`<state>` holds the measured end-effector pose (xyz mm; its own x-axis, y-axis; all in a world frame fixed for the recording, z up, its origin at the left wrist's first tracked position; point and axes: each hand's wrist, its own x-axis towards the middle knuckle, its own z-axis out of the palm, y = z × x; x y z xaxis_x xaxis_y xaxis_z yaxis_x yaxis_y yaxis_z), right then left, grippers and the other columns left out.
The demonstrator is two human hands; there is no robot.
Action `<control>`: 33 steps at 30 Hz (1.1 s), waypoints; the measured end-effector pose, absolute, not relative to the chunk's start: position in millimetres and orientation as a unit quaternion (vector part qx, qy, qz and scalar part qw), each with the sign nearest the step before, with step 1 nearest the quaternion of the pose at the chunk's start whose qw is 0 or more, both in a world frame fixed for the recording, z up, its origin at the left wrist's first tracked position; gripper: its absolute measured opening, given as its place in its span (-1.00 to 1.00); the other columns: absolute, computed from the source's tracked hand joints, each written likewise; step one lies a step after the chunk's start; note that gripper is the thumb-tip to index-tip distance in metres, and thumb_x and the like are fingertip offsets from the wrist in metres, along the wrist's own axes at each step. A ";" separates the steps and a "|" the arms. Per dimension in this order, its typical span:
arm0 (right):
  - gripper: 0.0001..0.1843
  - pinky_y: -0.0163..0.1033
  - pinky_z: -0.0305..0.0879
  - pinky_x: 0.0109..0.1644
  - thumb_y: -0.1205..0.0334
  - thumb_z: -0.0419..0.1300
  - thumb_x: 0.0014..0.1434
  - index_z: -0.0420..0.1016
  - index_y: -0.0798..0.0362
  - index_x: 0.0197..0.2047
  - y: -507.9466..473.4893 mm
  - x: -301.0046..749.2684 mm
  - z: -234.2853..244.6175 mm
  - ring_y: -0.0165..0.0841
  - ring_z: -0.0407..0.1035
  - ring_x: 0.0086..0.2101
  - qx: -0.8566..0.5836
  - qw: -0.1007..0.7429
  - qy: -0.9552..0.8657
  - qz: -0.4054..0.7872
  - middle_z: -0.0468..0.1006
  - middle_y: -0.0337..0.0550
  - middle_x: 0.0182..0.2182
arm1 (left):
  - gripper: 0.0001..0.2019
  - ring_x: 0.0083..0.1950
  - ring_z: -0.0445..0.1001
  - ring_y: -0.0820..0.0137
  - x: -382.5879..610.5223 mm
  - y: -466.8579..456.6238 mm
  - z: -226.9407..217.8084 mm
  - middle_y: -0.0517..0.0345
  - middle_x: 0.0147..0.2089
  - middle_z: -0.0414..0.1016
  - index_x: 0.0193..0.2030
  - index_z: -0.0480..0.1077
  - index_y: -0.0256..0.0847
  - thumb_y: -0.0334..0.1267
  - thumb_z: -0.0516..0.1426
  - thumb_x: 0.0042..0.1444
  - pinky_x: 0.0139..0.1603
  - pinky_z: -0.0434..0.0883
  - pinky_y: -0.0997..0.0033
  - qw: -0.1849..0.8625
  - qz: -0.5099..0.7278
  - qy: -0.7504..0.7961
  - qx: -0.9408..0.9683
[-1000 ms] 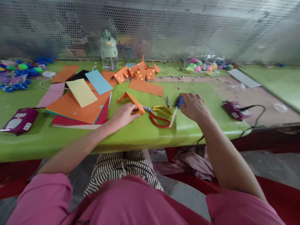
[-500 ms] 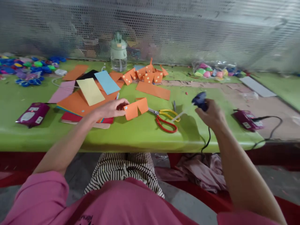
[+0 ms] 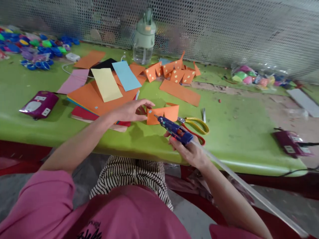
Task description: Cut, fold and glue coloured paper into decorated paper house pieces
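Observation:
My left hand [image 3: 133,109] has thumb and fingers at the left end of a folded orange paper piece [image 3: 170,113], which has a notch cut in its lower edge. A small pale square shows at that end. My right hand [image 3: 189,149] is wrapped round a dark blue hot glue gun [image 3: 175,129]. Its nozzle points left, close to the pale square; whether it touches the paper I cannot tell. A long translucent glue stick [image 3: 239,177] sticks out of the gun's back, over my right forearm. Scissors [image 3: 199,124] with yellow and red handles lie just beyond the gun.
Paper sheets [image 3: 107,86] in several colours lie left of centre. Dotted orange paper pieces [image 3: 178,71] stand behind, near a water bottle [image 3: 144,39]. Purple power boxes [image 3: 40,104] sit at both sides. Small colourful items are piled far left and bagged at the right.
My right hand has brought the glue gun from the right, across the scissors, to the orange paper piece. The gun now points left. The view has shifted and tilted down.

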<state>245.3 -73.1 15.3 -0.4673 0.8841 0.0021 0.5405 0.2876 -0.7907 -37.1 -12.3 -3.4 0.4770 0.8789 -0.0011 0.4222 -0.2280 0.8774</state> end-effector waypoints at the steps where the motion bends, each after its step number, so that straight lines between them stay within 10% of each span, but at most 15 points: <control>1: -0.73 -0.16 0.36 -0.40 -0.03 0.13 0.29 0.49 -0.02 -0.17 -72.1 244.0 16.7 -0.31 0.39 -0.49 -0.467 0.223 -0.779 0.353 0.53 -0.18 -0.46 | -0.55 -0.04 0.53 0.38 -35.3 -13.2 -2.6 -0.01 0.20 0.47 0.16 0.36 -0.11 -0.22 0.23 0.11 -0.05 0.44 0.41 0.434 0.260 0.442 0.741; 33: -0.74 -0.24 0.08 -0.52 -0.02 0.08 0.34 0.33 -0.03 -0.28 -65.9 235.0 2.4 -0.40 0.16 -0.62 -0.451 0.222 -0.852 0.148 0.33 -0.29 -0.60 | -0.48 -0.14 0.45 0.46 -26.0 -9.5 -14.8 0.07 0.01 0.47 0.27 0.28 -0.15 -0.36 0.19 0.16 -0.11 0.38 0.44 0.419 0.288 0.410 0.758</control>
